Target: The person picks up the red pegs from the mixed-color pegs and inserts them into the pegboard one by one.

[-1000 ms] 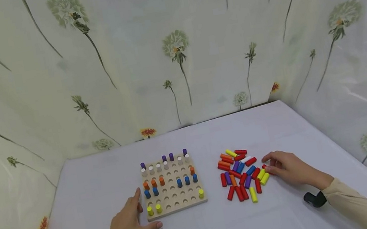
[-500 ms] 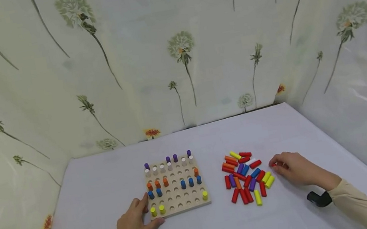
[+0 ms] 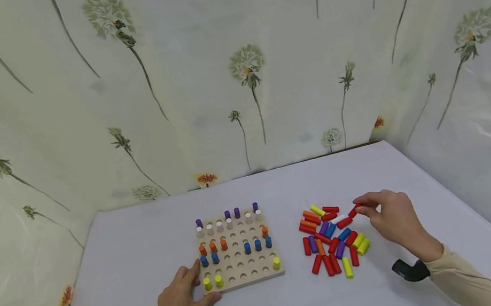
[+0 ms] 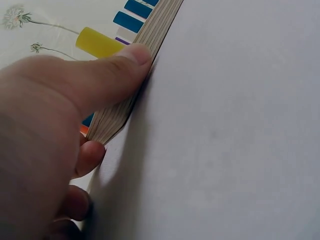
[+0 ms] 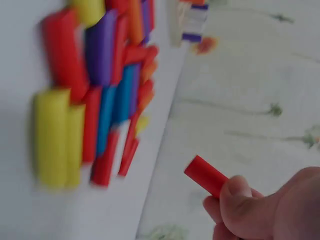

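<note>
A wooden pegboard (image 3: pixel 249 281) with rows of holes stands left of centre in the head view. Purple, white, orange, blue and yellow pegs stand upright in some of its holes. My left hand (image 3: pixel 175 305) holds the board's near left corner, the thumb (image 4: pixel 122 65) along one edge and the index fingertip on the other side. Between thumb and fingers, my right hand (image 3: pixel 394 214) pinches a red peg (image 5: pixel 205 175) by one end. That peg is raised over the far right side of a pile of loose pegs (image 3: pixel 332 245), its free end pointing out from the fingers.
The loose pile holds several red, yellow, orange, purple and blue pegs and a white one (image 3: pixel 337 219), all lying down. A white cloth covers the table (image 3: pixel 144 245). Behind and beside it hangs a flower-print curtain (image 3: pixel 193 75).
My right hand has picked up a red peg from the pile's right side and lifted it forward and left. My left hand has closed in on the board's corner. The head view has shifted slightly.
</note>
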`<state>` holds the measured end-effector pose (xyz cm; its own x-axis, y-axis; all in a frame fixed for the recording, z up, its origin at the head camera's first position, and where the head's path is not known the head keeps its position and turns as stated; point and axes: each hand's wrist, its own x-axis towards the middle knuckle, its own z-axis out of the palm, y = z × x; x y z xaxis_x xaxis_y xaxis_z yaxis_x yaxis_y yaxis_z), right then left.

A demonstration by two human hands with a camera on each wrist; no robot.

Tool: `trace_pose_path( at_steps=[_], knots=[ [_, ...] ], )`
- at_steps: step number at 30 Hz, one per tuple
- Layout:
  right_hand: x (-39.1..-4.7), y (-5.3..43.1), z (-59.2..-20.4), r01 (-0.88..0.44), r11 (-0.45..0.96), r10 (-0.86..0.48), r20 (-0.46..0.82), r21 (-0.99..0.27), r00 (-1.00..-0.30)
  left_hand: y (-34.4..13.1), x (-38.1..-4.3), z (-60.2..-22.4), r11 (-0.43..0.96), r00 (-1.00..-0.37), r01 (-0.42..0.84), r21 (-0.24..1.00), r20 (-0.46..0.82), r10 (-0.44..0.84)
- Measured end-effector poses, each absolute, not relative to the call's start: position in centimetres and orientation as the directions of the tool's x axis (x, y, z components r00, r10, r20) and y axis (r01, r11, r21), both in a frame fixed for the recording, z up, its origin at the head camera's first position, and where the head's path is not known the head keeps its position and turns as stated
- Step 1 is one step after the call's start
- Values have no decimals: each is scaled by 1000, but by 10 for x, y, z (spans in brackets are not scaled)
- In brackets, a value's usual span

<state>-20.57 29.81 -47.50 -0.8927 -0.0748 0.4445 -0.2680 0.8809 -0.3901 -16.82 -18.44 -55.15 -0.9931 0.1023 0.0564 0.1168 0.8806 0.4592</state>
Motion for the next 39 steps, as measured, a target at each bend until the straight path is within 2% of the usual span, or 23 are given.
trace_pose_path(
  at_steps=[5,11,18,24,31,35,39],
  knots=[
    [-211,257,-479,-378,847,-123,555,-373,-823,-186,-165,-556,878,-994,110,467,61,92],
    [-218,216,-484,-495,777,-199,594,-389,-779,-189,-167,-558,873,-989,139,467,101,103],
    [-220,175,-495,-533,727,-298,502,-432,-812,-192,-168,-559,856,-982,177,485,144,121],
    [-219,152,-506,-586,687,-367,489,-431,-791,-196,-168,-560,845,-979,197,498,147,141],
    [-220,141,-514,-543,686,-372,408,-484,-834,-198,-169,-557,847,-980,194,495,142,142],
    [-221,139,-517,-538,702,-370,406,-467,-835,-198,-170,-557,844,-980,196,499,140,144],
    [-224,136,-519,-584,707,-402,453,-398,-796,-198,-170,-557,840,-979,198,505,146,143]
  ],
)
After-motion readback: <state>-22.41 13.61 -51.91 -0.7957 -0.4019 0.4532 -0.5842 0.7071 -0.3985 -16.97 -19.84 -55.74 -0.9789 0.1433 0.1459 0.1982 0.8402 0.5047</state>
